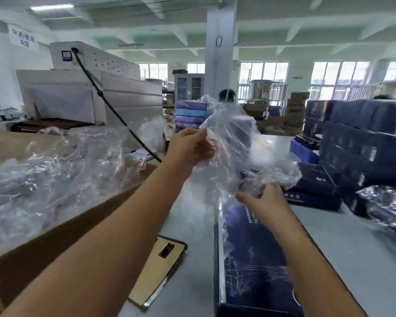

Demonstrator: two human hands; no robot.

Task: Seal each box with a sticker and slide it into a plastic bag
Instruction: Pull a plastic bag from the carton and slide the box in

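Observation:
A dark blue printed box (252, 255) lies lengthwise on the grey table in front of me. A clear plastic bag (231, 138) is held up in the air above its far end. My left hand (192, 147) pinches the bag's upper edge, raised at mid-frame. My right hand (265, 197) grips the bag's lower edge just above the far end of the box. The bag hangs crumpled between both hands and blurs what lies behind it.
A cardboard carton (62, 229) filled with loose clear bags (55, 170) stands at my left. A beige sticker sheet (160, 266) lies beside the box. Stacks of dark blue boxes (361, 145) fill the right. A white machine (89, 94) stands at the back left.

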